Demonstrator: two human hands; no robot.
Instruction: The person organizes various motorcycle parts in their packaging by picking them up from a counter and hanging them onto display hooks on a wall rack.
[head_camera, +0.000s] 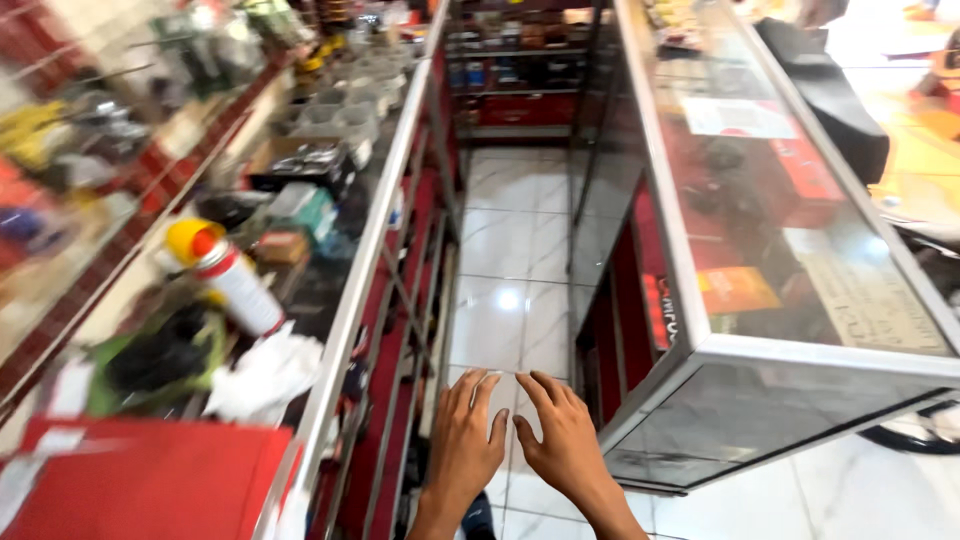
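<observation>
My left hand (465, 440) and my right hand (562, 440) are stretched out side by side low in the head view, palms down, fingers apart, holding nothing. They hover over the white tiled floor (510, 240) of a narrow aisle. My left hand is close to the metal edge of the left glass counter (365, 260). My right hand is near the lower corner of the right glass display case (700, 345).
On the left counter lie a white spray can with a yellow cap (225, 270), a white rag (265, 375), a red box (140, 480) and several cartons of parts. Shelves (515, 75) close the aisle's far end. A black seat (825, 95) rests beyond the right case.
</observation>
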